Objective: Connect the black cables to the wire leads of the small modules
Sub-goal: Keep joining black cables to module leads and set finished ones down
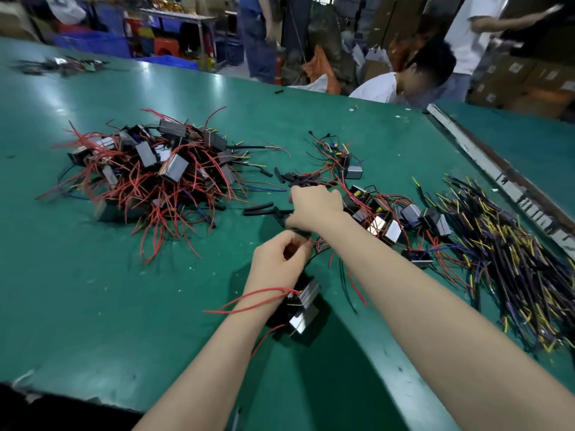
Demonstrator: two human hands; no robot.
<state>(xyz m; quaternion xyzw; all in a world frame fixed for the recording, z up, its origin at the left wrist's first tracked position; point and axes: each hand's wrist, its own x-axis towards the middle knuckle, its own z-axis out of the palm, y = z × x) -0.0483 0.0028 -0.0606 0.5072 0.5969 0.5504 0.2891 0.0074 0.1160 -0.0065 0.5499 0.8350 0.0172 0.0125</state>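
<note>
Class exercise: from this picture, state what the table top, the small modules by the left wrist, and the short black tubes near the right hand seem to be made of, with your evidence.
Table top: probably a green rubber or vinyl mat; semi-gloss, with soft light streaks and scuffs.
Modules: black bodies, likely plastic, with shiny mirror-like faces suggesting metal or foil.
Black tubes: matte, flexible-looking sleeving, possibly heat-shrink plastic.
</note>
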